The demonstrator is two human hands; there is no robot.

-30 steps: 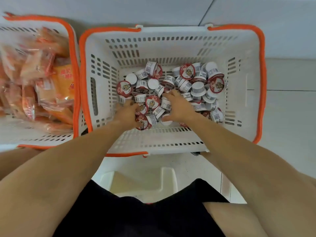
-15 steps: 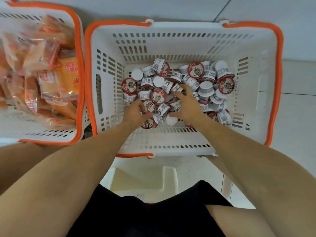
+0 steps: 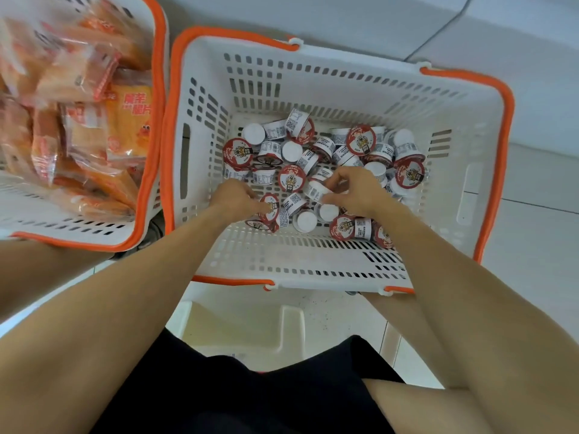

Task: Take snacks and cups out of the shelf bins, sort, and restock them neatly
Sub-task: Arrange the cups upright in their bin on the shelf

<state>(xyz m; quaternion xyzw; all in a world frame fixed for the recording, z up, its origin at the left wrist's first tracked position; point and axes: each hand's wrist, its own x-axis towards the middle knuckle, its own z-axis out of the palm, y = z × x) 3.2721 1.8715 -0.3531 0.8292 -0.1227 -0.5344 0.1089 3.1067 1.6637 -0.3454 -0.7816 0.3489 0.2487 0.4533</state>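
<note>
Plastic cups (image 3: 316,170) are lying jumbled in the basket (image 3: 313,73); my left hand (image 3: 233,198) is pinching one, my right hand (image 3: 357,191) is clamping another, and neighbours may tumble.

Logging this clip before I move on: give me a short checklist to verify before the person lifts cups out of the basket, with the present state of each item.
1. Both hands inside the cup basket: ok, left hand and right hand are among the cups.
2. Right hand has a cup: ok, its fingers pinch a white cup.
3. Left hand has a cup: ok, its fingers curl on a red-lidded cup.
4. Cups sorted or upright: not ok, they lie jumbled, many tipped.
5. Snack packets kept apart: ok, in the neighbouring basket.
6. Lids intact: cannot tell.
</note>
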